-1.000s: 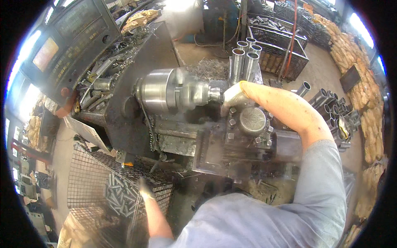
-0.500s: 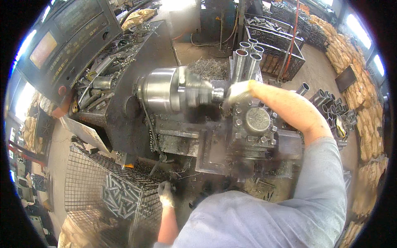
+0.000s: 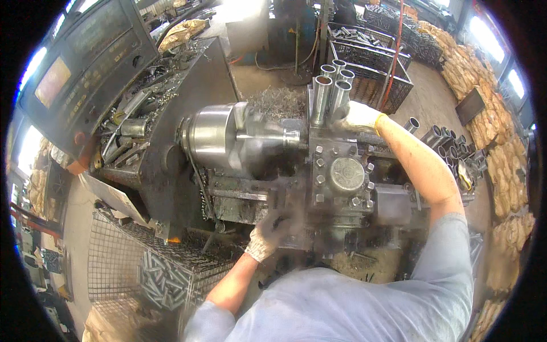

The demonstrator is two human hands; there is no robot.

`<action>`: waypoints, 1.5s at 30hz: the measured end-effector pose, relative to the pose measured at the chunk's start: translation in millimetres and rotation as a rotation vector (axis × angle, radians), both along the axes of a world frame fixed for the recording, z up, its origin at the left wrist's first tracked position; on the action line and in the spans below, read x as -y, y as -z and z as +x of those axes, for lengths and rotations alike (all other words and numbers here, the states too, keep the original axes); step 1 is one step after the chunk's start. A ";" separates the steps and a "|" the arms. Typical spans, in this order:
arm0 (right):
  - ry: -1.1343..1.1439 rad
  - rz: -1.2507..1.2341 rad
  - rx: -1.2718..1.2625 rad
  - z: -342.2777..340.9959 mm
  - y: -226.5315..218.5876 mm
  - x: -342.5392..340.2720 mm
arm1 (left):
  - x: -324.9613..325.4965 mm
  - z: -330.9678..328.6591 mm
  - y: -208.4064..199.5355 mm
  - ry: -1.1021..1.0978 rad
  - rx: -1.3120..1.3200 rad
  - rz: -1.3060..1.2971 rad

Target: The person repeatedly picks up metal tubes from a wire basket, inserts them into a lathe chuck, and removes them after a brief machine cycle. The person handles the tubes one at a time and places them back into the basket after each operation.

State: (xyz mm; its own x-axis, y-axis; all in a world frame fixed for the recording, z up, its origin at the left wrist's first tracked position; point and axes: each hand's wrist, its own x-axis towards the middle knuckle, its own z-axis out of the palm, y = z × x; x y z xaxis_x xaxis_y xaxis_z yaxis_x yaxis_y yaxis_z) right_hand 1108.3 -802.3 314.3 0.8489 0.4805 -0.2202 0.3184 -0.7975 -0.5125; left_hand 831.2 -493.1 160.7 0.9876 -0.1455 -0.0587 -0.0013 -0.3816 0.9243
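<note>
My right hand (image 3: 360, 118), in a white glove, is at the foot of the upright metal tubes (image 3: 322, 101). Its fingers curl round the lower part of the front right tube (image 3: 341, 96). My left hand (image 3: 269, 232), gloved and dirty at the fingers, is in front of the lathe carriage. Motion smears its fingers, so their grip is hidden. Left of the tubes, the lathe chuck (image 3: 212, 132) looks blurred at its jaws, with a short shiny metal piece (image 3: 291, 137) sticking out toward the tool post (image 3: 347, 174).
A wire basket (image 3: 117, 259) of short tubes (image 3: 162, 279) stands at lower left. More tubes (image 3: 444, 142) stand in a group at right. Metal shavings (image 3: 279, 102) lie behind the chuck. Black crates (image 3: 370, 71) and stacked sacks (image 3: 507, 165) are farther off.
My right hand has moved from beside the chuck's metal piece to the upright tubes. My left hand has risen from beside the wire basket to the front of the carriage. The view has shifted slightly.
</note>
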 end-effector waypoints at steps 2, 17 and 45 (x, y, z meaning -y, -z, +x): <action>-0.038 -0.071 0.123 1.6 5.8 -15.8 | 5.6 4.5 -0.5 0.038 -0.013 0.083; -0.464 0.132 -0.149 62.2 85.5 -58.4 | -55.9 -70.9 58.9 -0.423 -0.282 -0.260; -0.159 -0.470 0.558 7.1 -28.2 -43.3 | -88.2 -19.0 23.0 -0.465 0.040 0.122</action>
State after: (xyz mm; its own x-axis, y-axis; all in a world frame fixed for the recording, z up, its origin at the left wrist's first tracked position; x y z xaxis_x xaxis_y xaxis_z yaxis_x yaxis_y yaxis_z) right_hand 1115.4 -759.0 342.5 0.8228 0.5682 0.0103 0.5612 -0.8152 0.1430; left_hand 812.3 -405.0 137.7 0.9482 0.3177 -0.0084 0.1604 -0.4558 0.8755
